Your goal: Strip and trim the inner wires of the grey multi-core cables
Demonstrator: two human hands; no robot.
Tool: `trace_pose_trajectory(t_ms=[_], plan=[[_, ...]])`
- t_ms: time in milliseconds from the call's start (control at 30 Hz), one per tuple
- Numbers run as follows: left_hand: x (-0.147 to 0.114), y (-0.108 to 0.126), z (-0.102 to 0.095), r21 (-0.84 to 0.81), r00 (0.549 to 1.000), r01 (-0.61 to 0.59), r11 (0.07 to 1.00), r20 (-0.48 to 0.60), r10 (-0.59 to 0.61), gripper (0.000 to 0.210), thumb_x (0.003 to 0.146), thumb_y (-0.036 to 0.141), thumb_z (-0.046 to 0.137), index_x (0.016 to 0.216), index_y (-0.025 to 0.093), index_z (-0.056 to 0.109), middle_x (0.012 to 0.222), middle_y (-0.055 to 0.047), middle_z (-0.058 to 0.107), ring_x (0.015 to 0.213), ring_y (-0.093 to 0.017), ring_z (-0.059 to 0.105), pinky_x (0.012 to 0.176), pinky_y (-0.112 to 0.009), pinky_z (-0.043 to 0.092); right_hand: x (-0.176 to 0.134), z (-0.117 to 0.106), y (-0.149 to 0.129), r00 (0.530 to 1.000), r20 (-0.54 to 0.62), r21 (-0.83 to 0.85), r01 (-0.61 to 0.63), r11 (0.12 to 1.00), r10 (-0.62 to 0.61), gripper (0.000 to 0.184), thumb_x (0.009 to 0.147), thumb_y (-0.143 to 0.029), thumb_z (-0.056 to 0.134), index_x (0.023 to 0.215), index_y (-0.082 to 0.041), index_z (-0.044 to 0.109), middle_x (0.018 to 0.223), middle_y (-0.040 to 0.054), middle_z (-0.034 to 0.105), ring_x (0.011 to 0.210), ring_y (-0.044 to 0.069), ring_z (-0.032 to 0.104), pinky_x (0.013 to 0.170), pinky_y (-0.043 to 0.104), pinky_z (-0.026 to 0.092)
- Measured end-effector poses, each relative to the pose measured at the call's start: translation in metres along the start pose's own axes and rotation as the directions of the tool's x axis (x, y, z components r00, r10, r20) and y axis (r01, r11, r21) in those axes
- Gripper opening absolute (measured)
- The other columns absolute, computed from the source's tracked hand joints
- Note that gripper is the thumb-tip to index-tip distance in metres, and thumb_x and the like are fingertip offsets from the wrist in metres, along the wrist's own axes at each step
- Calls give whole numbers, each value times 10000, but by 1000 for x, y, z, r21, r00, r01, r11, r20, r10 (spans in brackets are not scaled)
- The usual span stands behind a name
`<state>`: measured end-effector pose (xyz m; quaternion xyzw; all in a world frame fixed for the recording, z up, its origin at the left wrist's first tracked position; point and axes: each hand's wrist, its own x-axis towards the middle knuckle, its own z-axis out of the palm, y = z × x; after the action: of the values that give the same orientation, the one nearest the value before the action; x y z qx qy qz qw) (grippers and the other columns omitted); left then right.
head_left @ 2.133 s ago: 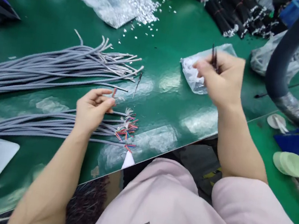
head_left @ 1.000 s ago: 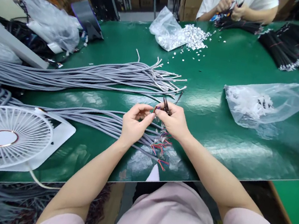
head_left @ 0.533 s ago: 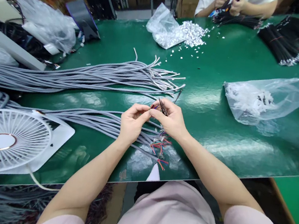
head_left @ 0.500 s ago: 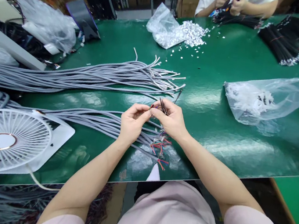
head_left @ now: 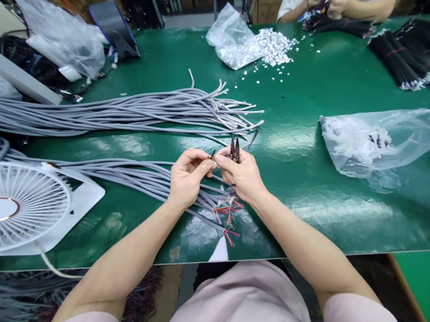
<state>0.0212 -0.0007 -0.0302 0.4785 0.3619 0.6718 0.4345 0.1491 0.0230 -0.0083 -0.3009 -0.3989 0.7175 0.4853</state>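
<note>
My left hand point(head_left: 188, 176) is closed, its thumb and fingers pinching the thin coloured wires at the end of a grey cable. Close beside it, my right hand point(head_left: 245, 175) holds a pair of small dark snips point(head_left: 235, 149), blades pointing up and away from me. The right thumb and forefinger also pinch near the same wires; my fingers hide most of that end. Beneath both hands lies a bundle of grey cables point(head_left: 137, 174), with stripped red and blue wire ends point(head_left: 227, 211) spread to the right. Farther back rests another grey cable bundle point(head_left: 134, 109) with whitish ends.
A white fan point(head_left: 3, 211) stands at the left. Small white pieces point(head_left: 277, 47) spill from a plastic bag point(head_left: 232, 35) at the back. Another bag point(head_left: 381, 144) of white parts lies at the right. Across the green table point(head_left: 307, 99), a co-worker's hands point(head_left: 329, 1) work near black cable bundles point(head_left: 409, 55).
The snips' blades have swung more upright and show plainly in my right hand. My fingertips have shifted slightly on the wires, and a dark wire tip now shows above my left fingers.
</note>
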Motion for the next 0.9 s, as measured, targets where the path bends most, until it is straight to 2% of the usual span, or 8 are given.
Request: trace_pose_trajectory(t_ms=[100,233,333,433,567,700,800,900], plan=[[2,3,-3,18,997,19,1000,80,-20,105,753,191,725,821,199,645,784,22,574,610,-80,590,544,-194,491,0,-1,0,1000,-8,-25,10,1000,-10,423,610,-467,800,757,-160,548,504,-84,511,318,11,284,327,188,180],[6,12,-6,42,984,42,998,169,-48,169,803,333,664,745,175,655,782,-8,559,662,-110,578,601,-239,482,-2,-2,-1,999,11,-101,43,994,-43,380,656,-470,758,750,-157,564,522,-60,533,362,30,307,355,199,185],[8,23,-7,178,982,23,984,179,-56,265,804,341,664,622,156,610,706,-8,555,654,-104,550,616,-231,448,-4,-3,-4,988,78,-230,150,961,-135,270,728,-395,700,733,-150,587,602,-21,582,478,60,421,435,201,272],[11,33,-10,367,973,126,922,137,-187,228,698,292,771,662,161,589,665,17,560,601,-89,532,583,-214,431,-5,-4,-8,966,113,-366,258,894,-233,149,755,-278,652,706,-149,598,595,-40,543,538,68,436,515,209,320],[15,41,-16,490,892,290,822,174,-418,279,691,372,763,777,156,609,672,11,605,565,-86,531,519,-200,407,-6,-5,-13,958,133,-445,287,848,-254,90,735,-217,633,698,-145,593,573,-56,515,520,62,403,520,210,318],[16,36,-20,451,776,410,793,284,-563,355,712,422,728,915,166,589,766,-26,694,657,-137,635,498,-191,438,-5,-8,-15,969,136,-404,243,882,-205,79,745,-203,614,711,-151,566,592,-44,572,535,71,458,524,206,334],[15,30,-20,401,788,421,814,283,-547,421,706,418,735,1002,173,563,765,-32,714,726,-174,687,539,-203,495,-3,-11,-17,971,149,-380,232,896,-188,63,759,-197,605,736,-155,565,628,-32,605,574,79,496,556,209,359],[15,27,-20,374,813,409,833,265,-518,503,694,401,750,1093,165,554,699,-24,706,684,-171,690,508,-186,495,-2,-15,-20,963,193,-415,254,874,-188,92,771,-237,625,765,-159,577,651,-36,595,598,84,509,593,217,381]])
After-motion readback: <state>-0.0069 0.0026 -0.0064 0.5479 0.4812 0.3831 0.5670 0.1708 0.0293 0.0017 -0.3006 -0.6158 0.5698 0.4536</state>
